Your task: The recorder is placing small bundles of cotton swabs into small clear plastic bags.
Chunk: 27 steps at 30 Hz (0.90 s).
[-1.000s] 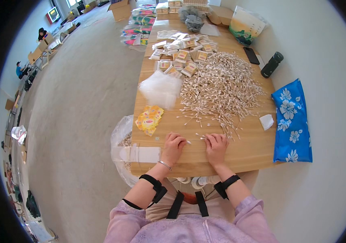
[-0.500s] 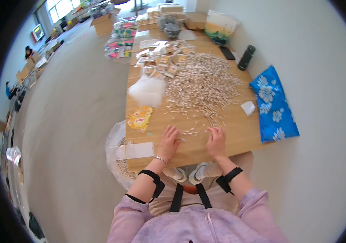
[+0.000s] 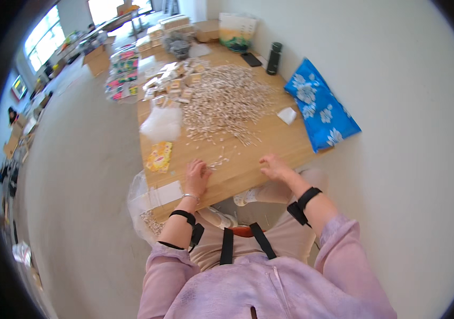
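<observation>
My left hand (image 3: 197, 178) rests at the table's near edge, its fingers curled round a few cotton swabs (image 3: 215, 164) whose ends show by the thumb. To its right, my right hand (image 3: 277, 168) is over the near edge with thumb and fingers drawn together. Anything between those fingertips is too small to make out. Beyond both hands spreads a large loose heap of cotton swabs (image 3: 229, 101). Yellow printed packets (image 3: 159, 157) lie past my left hand, and a white card strip (image 3: 165, 194) is beside its wrist.
Clear plastic sleeves (image 3: 162, 124) and small filled packs (image 3: 176, 85) border the heap's left side. A blue flowered bag (image 3: 322, 109), white paper piece (image 3: 287, 115), black bottle (image 3: 273, 58) and phone (image 3: 251, 59) are at the right. A plastic bag of swabs (image 3: 151, 223) hangs below the left edge.
The view has turned, so the table appears shifted left and tilted. My right hand has drawn away to the right from the loose swabs. My left hand stays by the small group of swabs.
</observation>
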### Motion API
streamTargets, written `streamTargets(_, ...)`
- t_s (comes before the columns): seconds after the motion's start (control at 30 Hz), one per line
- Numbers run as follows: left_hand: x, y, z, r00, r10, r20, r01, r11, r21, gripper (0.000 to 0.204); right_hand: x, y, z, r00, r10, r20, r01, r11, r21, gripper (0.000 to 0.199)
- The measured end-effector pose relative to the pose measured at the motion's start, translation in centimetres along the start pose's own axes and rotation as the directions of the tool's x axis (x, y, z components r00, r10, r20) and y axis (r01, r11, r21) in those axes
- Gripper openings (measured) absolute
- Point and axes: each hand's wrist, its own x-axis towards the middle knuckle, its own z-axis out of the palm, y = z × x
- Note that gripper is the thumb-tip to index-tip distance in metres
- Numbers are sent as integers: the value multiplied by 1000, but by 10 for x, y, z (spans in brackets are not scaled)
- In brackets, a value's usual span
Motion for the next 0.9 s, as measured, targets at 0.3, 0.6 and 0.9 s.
streamTargets(0.3, -5, 8, -7, 995, -95, -43, 93, 995, -37, 35, 30, -42, 17, 997, -35, 75, 34, 999, 8, 32)
streamTargets(0.6, -5, 6, -7, 995, -47, -87, 44, 998, -41, 30, 74, -70, 42, 891, -453, -7, 401, 796, -454, 39)
streamTargets(0.9, -5, 21, -10, 989, -94, -111, 88, 995, -56, 22, 111, -48, 68, 885, -463, -57, 444, 874, -196, 9)
